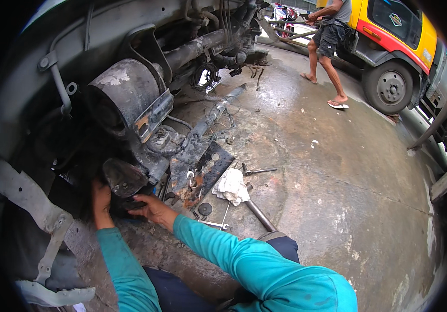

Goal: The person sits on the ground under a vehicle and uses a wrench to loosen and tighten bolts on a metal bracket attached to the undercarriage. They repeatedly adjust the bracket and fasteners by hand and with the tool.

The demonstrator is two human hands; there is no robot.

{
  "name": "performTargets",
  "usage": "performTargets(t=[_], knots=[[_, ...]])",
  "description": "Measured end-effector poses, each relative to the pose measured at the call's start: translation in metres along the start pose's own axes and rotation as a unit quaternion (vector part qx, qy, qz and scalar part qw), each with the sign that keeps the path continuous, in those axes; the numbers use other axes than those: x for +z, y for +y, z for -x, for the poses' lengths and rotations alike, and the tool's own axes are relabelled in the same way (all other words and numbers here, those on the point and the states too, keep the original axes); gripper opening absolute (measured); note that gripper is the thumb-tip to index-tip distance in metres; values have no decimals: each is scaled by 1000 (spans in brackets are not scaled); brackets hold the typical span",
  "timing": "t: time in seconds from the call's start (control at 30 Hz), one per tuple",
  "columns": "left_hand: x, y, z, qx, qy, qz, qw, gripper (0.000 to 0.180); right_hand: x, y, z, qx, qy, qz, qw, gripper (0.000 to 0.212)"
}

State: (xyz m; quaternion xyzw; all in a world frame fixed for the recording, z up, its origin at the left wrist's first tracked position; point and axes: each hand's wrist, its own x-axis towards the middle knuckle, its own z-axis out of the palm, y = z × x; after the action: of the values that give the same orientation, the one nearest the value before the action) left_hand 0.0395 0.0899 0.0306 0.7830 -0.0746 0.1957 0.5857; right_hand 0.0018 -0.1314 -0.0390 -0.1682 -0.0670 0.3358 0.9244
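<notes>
The rounded dark metal part (123,179) sits low beneath the large cylinder (132,86), between the left hand (102,200) at its side and the right hand (153,209) by its lower edge. The left fingers are hidden and the right ones shadowed, so I cannot tell whether either grip is clenched or released. If the part is loose, its weight could pinch fingers; the wet-looking concrete floor (306,177) could let a braced foot slip.
</notes>
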Motion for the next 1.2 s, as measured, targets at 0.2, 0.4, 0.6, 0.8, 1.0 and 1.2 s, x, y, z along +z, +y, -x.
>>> performTargets(t=[0.2,0.4,0.6,0.8,1.0,1.2], knots=[[12,16,2,23,-2,-35,999,37,-8,2,-1,-24,19,15,999,50],[24,63,16,19,28,-96,995,40,4,8,4,-45,41,8,998,45],[23,66,6,-7,31,-131,991,41,4,0,3,-32,7,11,999,44],[33,102,21,-50,19,-160,986,47,7,-2,11,-41,8,26,999,43],[29,92,23,-100,27,-76,992,45,4,-2,9,-26,-1,13,1000,42],[36,71,20,-38,37,-18,998,42,5,-5,9,-17,-13,6,1000,43]])
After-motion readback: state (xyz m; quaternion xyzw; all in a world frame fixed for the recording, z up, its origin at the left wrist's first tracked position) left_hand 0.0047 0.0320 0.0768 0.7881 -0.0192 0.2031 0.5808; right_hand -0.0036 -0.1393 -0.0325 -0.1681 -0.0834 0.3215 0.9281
